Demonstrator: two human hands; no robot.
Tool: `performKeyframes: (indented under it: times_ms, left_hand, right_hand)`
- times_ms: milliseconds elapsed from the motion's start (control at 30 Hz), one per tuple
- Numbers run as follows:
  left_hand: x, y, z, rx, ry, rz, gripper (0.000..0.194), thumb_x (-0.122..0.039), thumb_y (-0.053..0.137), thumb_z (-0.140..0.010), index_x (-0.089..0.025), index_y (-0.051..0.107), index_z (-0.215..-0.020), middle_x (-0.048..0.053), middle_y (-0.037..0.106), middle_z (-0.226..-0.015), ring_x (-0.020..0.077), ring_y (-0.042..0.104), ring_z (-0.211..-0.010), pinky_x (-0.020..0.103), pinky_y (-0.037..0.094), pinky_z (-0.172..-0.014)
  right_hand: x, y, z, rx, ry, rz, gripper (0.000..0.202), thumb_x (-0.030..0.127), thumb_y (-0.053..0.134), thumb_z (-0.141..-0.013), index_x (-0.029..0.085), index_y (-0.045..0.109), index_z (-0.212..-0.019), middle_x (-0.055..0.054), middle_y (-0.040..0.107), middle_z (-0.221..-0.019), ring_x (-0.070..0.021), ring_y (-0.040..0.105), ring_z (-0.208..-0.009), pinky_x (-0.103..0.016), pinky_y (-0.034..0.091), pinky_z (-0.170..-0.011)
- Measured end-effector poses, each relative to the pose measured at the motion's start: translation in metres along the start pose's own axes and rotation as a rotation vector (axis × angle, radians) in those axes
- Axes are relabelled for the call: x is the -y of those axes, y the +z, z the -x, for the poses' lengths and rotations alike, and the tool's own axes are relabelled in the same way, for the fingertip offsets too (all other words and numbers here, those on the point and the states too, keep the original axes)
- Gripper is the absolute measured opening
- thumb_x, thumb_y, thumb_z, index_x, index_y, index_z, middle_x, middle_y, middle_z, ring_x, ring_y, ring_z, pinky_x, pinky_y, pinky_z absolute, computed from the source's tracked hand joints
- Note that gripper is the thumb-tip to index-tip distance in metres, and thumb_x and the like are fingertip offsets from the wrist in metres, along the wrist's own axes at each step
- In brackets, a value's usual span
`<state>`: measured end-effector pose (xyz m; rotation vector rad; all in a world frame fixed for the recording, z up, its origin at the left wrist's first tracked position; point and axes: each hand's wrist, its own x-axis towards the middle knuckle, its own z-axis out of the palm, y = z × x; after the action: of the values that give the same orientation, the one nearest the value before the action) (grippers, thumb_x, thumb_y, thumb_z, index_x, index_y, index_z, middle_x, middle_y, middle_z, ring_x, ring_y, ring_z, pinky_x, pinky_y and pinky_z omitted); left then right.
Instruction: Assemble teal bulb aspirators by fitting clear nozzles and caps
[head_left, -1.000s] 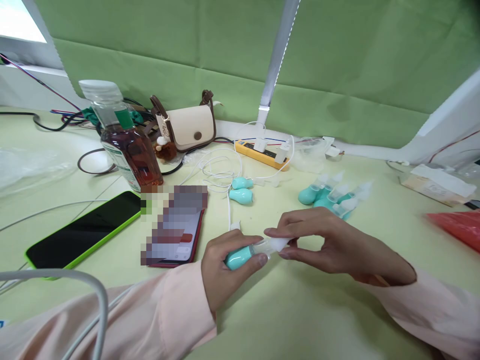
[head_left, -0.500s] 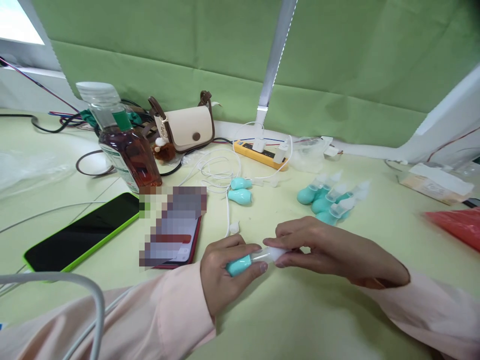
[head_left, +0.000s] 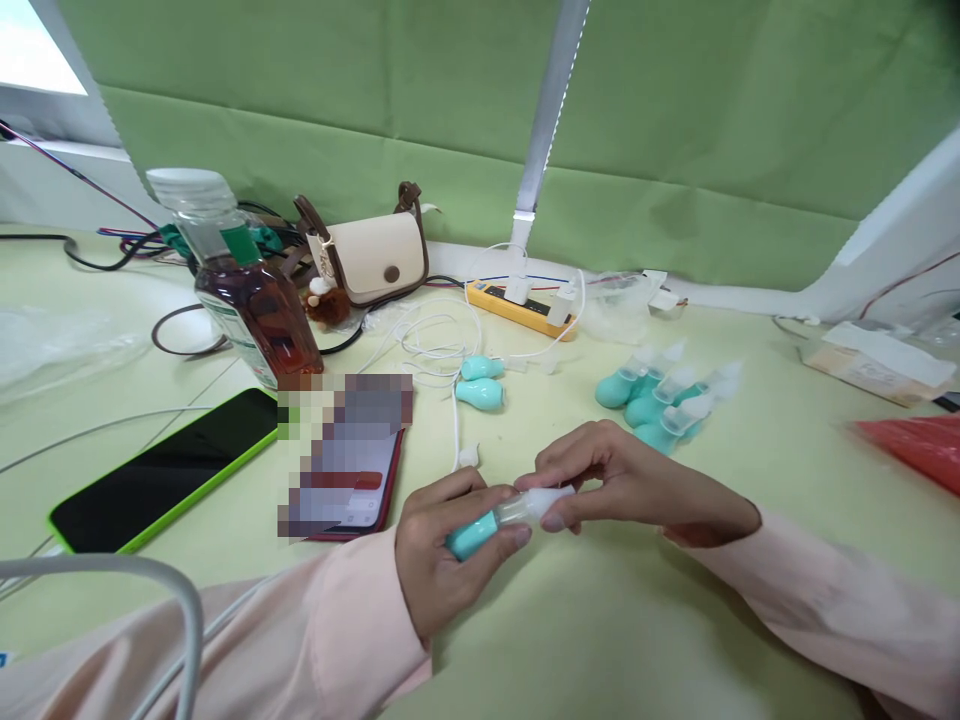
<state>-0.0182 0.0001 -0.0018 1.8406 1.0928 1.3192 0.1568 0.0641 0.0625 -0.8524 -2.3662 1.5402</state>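
My left hand point(head_left: 450, 550) is closed around a teal squeeze bulb point(head_left: 472, 537) with a clear tube at its right end. With thumb and fingertips, my right hand point(head_left: 607, 480) pinches a frosted white nozzle tip point(head_left: 549, 502), which meets the clear tube. Bulb, tube and tip lie in one line, held low over the table. Beyond my left hand lie two teal bulbs point(head_left: 481, 394) and a small white tip point(head_left: 469, 455). Past my right hand is a cluster of several teal bulbs point(head_left: 651, 405) with frosted tips on them.
To the left lie a green-edged phone point(head_left: 165, 470) and a red-cased phone point(head_left: 349, 460). Behind them stand a bottle of dark liquid point(head_left: 259, 310) and a cream handbag point(head_left: 382, 258). A yellow power strip point(head_left: 521, 310), cables and a red packet point(head_left: 915, 450) are also on the table.
My right hand has shifted slightly left and changed its grip, its fingers now curled more around the nozzle tip. My left hand holds the bulb in nearly the same place.
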Motion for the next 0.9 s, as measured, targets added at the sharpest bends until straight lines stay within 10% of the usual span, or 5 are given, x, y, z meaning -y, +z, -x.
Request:
performKeyframes:
  times_ms: [367, 900]
  left_hand:
    - [-0.008, 0.004, -0.010, 0.002, -0.731, 0.591, 0.037, -0.039, 0.055, -0.070, -0.010, 0.053, -0.048, 0.000, 0.046, -0.041, 0.0075, 0.038, -0.038, 0.020, 0.025, -0.040]
    - [-0.005, 0.006, -0.008, 0.068, -0.747, 0.771, 0.025, -0.032, 0.057, -0.068, -0.009, 0.062, -0.060, 0.003, 0.054, -0.045, 0.0115, 0.048, -0.042, 0.022, 0.032, -0.044]
  right_hand:
    - [-0.003, 0.003, 0.001, -0.268, 0.017, -0.132, 0.024, 0.023, 0.066, -0.063, 0.019, 0.067, -0.087, -0.002, 0.065, -0.066, -0.0093, 0.056, -0.055, -0.021, 0.049, -0.052]
    - [0.008, -0.005, 0.010, -0.280, 0.007, 0.015, 0.009, 0.019, 0.067, -0.059, 0.019, 0.068, -0.068, 0.000, 0.063, -0.060, -0.0100, 0.056, -0.054, -0.021, 0.048, -0.052]
